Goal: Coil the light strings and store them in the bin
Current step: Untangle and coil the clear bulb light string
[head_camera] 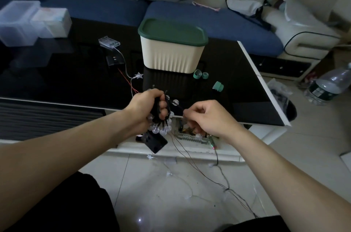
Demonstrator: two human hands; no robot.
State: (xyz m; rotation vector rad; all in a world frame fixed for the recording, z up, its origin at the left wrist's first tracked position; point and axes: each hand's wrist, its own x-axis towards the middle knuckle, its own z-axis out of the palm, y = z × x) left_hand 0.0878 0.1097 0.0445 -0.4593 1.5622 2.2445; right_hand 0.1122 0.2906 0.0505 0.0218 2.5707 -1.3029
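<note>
One light string (161,117) is mid-coil just in front of the lidded bin (171,47): left hand (150,106) fingers curl round the bundle, right hand (207,117) pinches the loose wire, which next needs wrapping on.

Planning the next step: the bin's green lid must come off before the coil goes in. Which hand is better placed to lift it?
Probably the right hand: it only pinches the thin wire, while the left hand grips the coiled light string.
</note>
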